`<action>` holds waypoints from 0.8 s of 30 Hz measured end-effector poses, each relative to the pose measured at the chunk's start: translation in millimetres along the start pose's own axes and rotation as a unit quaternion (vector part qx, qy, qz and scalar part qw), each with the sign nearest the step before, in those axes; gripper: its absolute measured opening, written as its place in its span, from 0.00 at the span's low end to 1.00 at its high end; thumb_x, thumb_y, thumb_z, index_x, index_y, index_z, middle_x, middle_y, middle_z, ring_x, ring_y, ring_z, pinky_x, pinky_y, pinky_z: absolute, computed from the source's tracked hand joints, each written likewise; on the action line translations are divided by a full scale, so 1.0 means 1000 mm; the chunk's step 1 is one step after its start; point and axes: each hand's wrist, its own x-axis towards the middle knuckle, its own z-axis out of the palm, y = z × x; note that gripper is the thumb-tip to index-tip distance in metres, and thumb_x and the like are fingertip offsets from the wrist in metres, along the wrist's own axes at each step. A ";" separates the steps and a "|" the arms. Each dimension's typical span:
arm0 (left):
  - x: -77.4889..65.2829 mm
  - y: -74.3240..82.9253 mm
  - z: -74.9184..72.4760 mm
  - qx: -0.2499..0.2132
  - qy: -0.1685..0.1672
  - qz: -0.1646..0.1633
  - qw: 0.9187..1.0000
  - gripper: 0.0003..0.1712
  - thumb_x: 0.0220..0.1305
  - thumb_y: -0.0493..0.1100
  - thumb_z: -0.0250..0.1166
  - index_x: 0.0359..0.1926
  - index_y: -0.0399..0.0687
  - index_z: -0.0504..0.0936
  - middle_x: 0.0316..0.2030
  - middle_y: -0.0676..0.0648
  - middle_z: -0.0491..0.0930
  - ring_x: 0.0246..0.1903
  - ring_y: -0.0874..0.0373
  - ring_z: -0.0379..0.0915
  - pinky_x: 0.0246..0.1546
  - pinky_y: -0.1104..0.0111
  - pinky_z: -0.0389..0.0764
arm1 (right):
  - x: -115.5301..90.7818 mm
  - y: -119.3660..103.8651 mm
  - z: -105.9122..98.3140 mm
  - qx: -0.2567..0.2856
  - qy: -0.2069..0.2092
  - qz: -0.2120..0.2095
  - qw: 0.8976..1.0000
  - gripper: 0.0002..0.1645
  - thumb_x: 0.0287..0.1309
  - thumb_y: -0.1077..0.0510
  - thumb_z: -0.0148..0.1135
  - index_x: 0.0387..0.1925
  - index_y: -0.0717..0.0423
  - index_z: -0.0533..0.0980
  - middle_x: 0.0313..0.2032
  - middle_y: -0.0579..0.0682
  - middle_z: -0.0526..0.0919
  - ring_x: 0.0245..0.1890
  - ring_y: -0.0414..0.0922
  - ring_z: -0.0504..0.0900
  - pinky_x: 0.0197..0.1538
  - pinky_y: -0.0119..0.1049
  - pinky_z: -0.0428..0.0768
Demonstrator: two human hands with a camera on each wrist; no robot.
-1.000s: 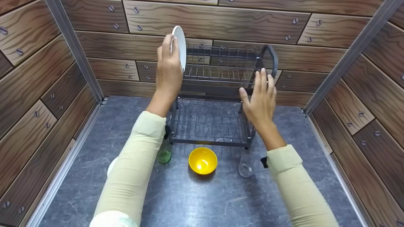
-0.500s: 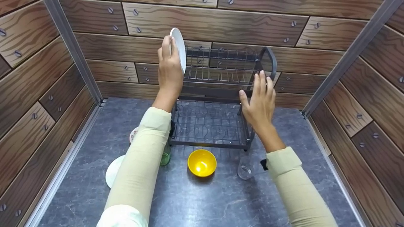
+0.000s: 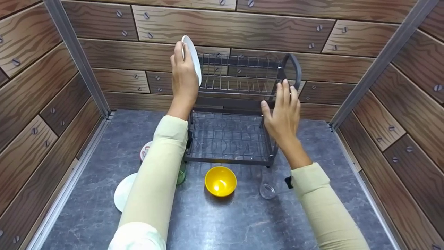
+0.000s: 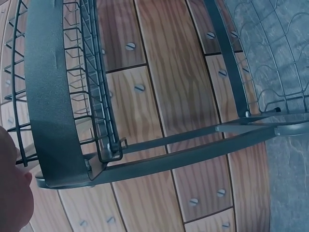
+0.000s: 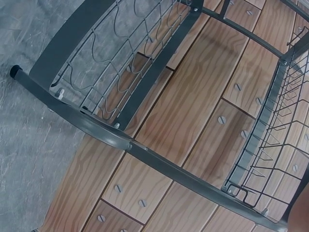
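Note:
At the left end of the upper shelf of a dark metal dish rack [image 3: 229, 103], a white plate [image 3: 194, 61] stands nearly on edge, its top leaning left. My left hand [image 3: 184, 78] grips it by its outer side, thumb hidden. In the left wrist view only a blurred part of that hand [image 4: 13, 186] shows beside the upper shelf's front bar [image 4: 50, 87]. My right hand [image 3: 283, 116] has its fingers extended at the rack's right side, overlapping the upper frame. The right wrist view catches just a sliver of it at the lower right edge.
A yellow bowl [image 3: 220, 181] sits in front of the rack, with a clear glass [image 3: 267, 189] to its right. Left of it are a partly hidden green glass [image 3: 181, 176], another white plate [image 3: 124, 191] and a red-and-white round item [image 3: 145, 150]. Wood-patterned walls [image 3: 222, 29] enclose the area.
The held plate has come slightly lower and its top now leans further left. My left forearm has shifted right, uncovering more of the other plate and the red-and-white item. The right hand stays put.

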 end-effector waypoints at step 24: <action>0.005 -0.003 -0.002 -0.020 -0.070 0.002 0.997 0.29 0.66 0.29 0.48 0.68 0.39 0.64 0.68 0.43 0.58 0.56 0.45 0.65 0.60 0.62 0.69 | 0.000 0.000 0.000 0.001 0.007 0.000 1.000 0.43 0.66 0.34 0.40 0.73 0.53 0.51 0.75 0.46 0.45 0.73 0.51 0.44 0.71 0.49 0.48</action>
